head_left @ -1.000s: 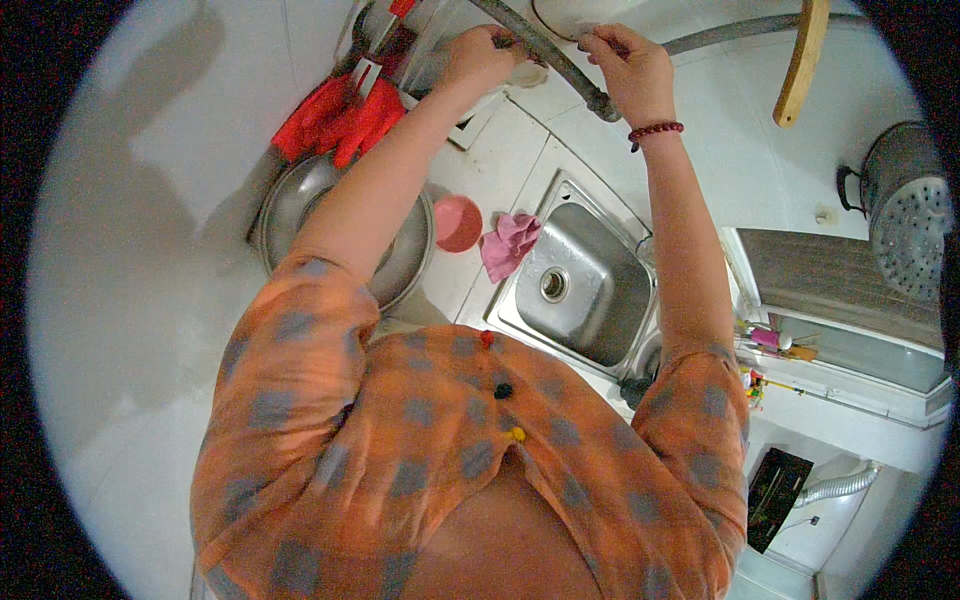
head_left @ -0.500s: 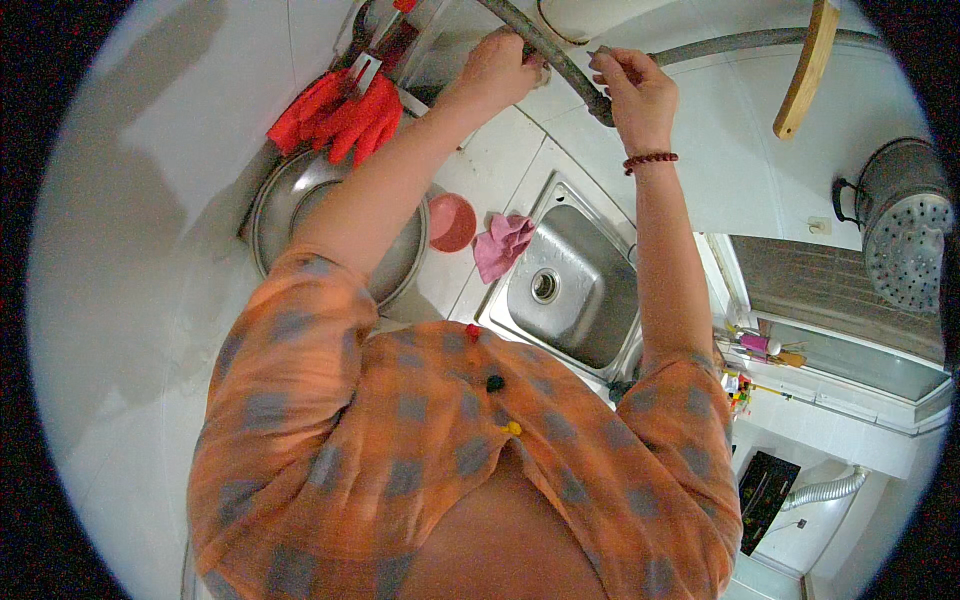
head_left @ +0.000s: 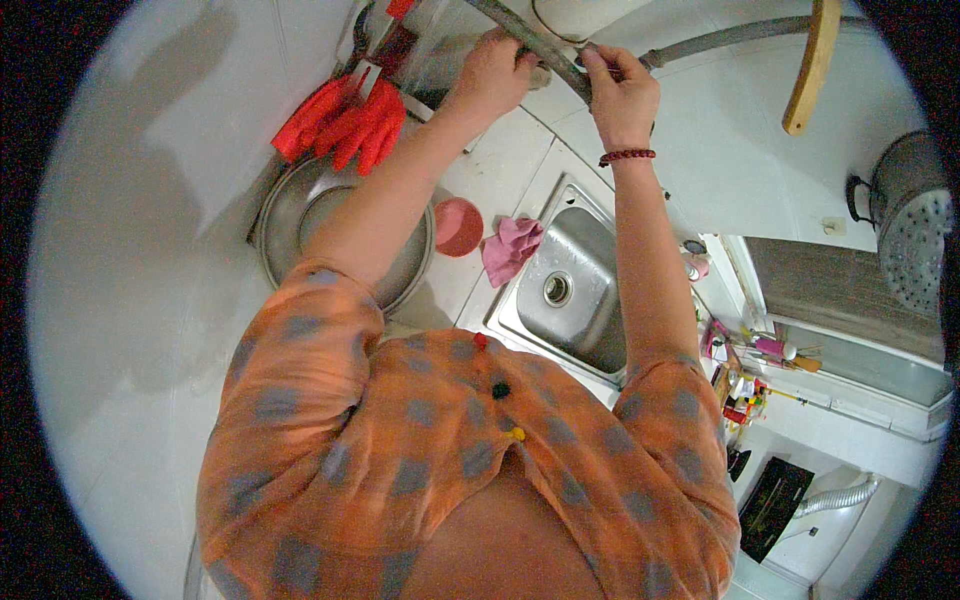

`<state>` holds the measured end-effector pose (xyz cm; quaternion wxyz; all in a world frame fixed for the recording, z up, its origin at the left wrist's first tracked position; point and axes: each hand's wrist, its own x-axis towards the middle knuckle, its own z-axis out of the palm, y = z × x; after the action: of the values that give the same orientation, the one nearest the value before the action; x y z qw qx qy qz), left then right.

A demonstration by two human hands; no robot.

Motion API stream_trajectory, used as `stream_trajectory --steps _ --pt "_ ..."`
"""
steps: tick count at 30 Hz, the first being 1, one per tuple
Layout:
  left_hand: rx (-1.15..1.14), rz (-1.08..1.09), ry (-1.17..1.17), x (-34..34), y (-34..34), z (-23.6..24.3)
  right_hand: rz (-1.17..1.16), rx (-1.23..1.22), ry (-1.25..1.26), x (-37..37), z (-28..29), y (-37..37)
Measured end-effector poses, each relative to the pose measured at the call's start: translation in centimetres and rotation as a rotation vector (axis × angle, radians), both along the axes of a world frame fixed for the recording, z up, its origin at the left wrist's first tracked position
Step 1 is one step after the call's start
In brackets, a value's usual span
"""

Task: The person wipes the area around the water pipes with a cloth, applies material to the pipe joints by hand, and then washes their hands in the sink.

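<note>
A grey, stained pipe point(head_left: 545, 45) slants down across the top of the view between my hands. My left hand point(head_left: 492, 78) is closed just left of it, fingers curled; a small greyish piece point(head_left: 540, 75) shows by the fingertips, and I cannot tell what it is. My right hand point(head_left: 625, 95), a dark red bead bracelet point(head_left: 628, 156) at its wrist, is raised against the pipe's lower end. Its thumb and fingers are pinched together around something small and dark that I cannot make out. A second grey pipe point(head_left: 740, 38) runs right from behind this hand.
Below my arms lie a steel sink point(head_left: 580, 275), a pink cloth point(head_left: 512, 250), a pink bowl point(head_left: 459, 227) and a large round metal pan point(head_left: 280, 225). Red gloves point(head_left: 340, 120) hang at upper left. A wooden handle point(head_left: 812, 70) and a perforated metal pot point(head_left: 910, 220) hang on the right.
My right hand has moved slightly left, up against the pipe, and its fingers have drawn closer together. My left hand stays beside the pipe. The whole view has shifted a little.
</note>
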<state>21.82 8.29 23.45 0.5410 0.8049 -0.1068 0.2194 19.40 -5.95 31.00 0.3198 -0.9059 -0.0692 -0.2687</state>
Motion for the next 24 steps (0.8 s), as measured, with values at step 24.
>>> stream_trajectory --steps 24 --pt "-0.204 0.019 0.105 2.6 4.0 -5.7 -0.122 -0.05 -0.052 0.3 0.0 0.6"
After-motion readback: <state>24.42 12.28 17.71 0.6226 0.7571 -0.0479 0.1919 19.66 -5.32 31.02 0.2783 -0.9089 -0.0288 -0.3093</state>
